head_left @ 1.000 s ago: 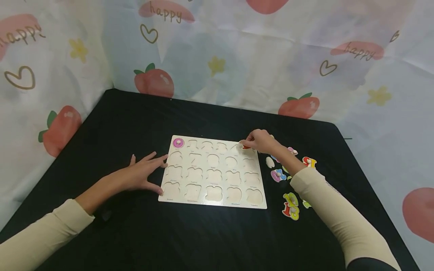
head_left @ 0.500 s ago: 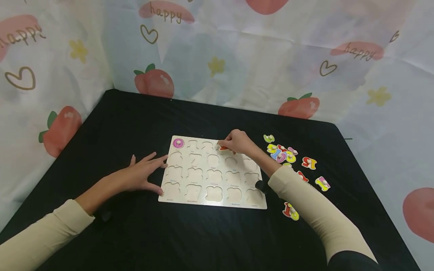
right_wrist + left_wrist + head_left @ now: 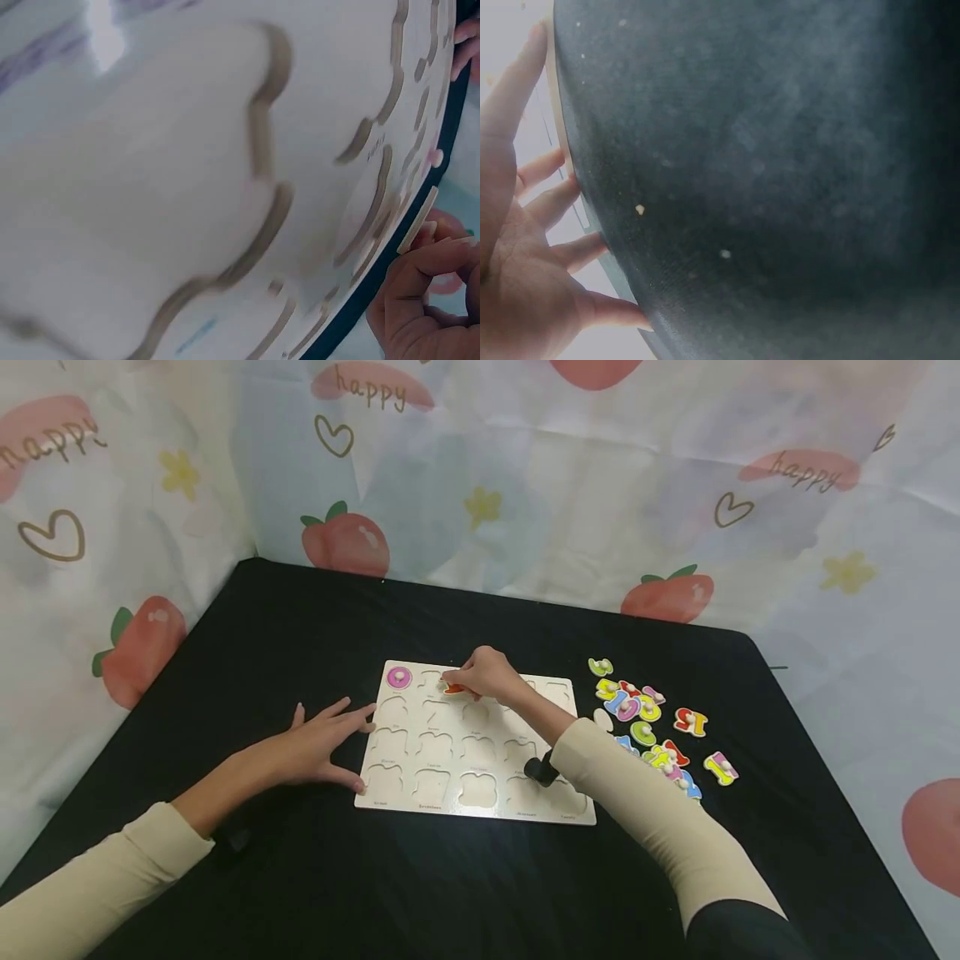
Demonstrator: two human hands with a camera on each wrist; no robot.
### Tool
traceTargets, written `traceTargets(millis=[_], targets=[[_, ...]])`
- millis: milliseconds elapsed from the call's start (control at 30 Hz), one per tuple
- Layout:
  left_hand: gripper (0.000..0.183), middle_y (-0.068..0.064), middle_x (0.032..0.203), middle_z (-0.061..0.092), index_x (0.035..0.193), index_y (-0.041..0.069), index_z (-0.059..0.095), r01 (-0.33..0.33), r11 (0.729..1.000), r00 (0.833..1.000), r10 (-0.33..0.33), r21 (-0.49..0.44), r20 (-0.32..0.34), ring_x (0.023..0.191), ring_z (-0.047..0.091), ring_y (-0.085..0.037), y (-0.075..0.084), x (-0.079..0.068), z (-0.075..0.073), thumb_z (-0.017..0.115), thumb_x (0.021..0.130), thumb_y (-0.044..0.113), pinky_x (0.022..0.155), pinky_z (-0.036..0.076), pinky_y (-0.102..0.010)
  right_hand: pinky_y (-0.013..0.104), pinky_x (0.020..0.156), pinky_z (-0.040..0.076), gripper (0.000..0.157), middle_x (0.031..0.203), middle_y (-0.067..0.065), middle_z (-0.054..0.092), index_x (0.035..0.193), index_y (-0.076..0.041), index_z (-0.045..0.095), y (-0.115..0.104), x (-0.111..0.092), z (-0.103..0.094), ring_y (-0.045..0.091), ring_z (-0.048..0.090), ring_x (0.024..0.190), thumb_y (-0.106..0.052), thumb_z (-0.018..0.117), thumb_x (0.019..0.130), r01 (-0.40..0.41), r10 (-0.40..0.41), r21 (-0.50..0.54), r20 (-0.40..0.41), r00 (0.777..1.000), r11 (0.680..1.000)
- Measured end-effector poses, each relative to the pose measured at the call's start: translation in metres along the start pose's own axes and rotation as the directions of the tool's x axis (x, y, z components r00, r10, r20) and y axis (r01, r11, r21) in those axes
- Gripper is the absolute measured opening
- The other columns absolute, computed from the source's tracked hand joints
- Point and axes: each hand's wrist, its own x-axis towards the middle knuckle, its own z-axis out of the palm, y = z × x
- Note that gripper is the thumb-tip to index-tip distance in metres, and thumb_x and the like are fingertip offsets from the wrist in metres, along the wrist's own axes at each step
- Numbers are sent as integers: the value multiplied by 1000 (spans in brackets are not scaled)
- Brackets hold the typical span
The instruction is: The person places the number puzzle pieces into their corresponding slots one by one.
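Observation:
A pale wooden number puzzle board (image 3: 456, 793) lies on the black tabletop, with rows of cut-out recesses. In its far left recess sits a round pink puzzle piece (image 3: 399, 677) with a knob. My left hand (image 3: 318, 750) has its fingers spread, the tips touching the board's left edge; the left wrist view shows the same hand (image 3: 536, 277) there. Between thumb and fingers my right hand (image 3: 487, 675) pinches a red puzzle piece (image 3: 453, 688) over the far row, near the second and third recesses. In the right wrist view this piece (image 3: 418, 219) appears edge-on, tilted above the board.
Right of the board lies a loose heap of colourful number pieces (image 3: 628, 708), some overlapping. A red-and-yellow piece (image 3: 690, 722) and a pink-and-yellow one (image 3: 722, 768) lie farther right. Printed curtains (image 3: 540, 527) stand behind the black table (image 3: 300, 877).
My right hand has moved left along the board's far row, carrying the red piece from the right end to near the second and third recesses. The left hand has stayed at the board's edge.

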Motion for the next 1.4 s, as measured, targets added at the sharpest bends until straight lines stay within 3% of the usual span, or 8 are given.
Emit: traceTargets(millis=[200, 467, 733, 967, 1400], targets=[[102, -8, 150, 31, 142, 13, 39, 0, 1000, 1000, 0, 1, 6, 139, 12, -40, 0, 1, 2, 75, 60, 64, 91, 1, -79, 25, 50, 39, 34, 49, 3, 50, 68, -2, 72, -10, 5, 14, 19, 50, 51, -30, 69, 87, -46, 47, 32, -12, 999, 998], [96, -10, 152, 26, 138, 14, 44, 10, 1000, 1000, -10, 13, 5, 138, 13, -41, 1, -1, -2, 76, 61, 62, 91, 2, -79, 27, 48, 34, 37, 45, 2, 44, 63, -1, 66, -16, 9, 22, 15, 42, 43, -29, 68, 88, -48, 50, 66, -36, 998, 997], [97, -10, 152, 27, 138, 14, 44, 7, 1000, 1000, -7, 16, 9, 138, 13, -41, -1, 0, -1, 75, 61, 63, 90, 2, -79, 24, 50, 36, 34, 51, 3, 50, 66, -4, 61, -15, 13, 24, 15, 49, 47, -29, 70, 86, -173, 182, 180, -33, 983, 968], [98, -10, 152, 26, 139, 14, 44, -5, 1000, 1000, 5, 13, 12, 138, 12, -40, -1, 1, 1, 74, 61, 65, 90, 2, -79, 21, 47, 36, 33, 53, 2, 53, 65, -4, 63, -21, 17, 28, 11, 49, 46, -26, 68, 88, -161, 171, 212, -25, 985, 964], [98, -9, 152, 27, 139, 14, 43, 0, 1000, 1000, 0, 9, -2, 139, 13, -39, 0, 0, 1, 76, 61, 63, 91, 1, -79, 22, 47, 37, 37, 50, 2, 51, 61, -4, 62, -21, 18, 25, 12, 49, 44, -27, 67, 89, -93, 95, 115, -11, 995, 989]])
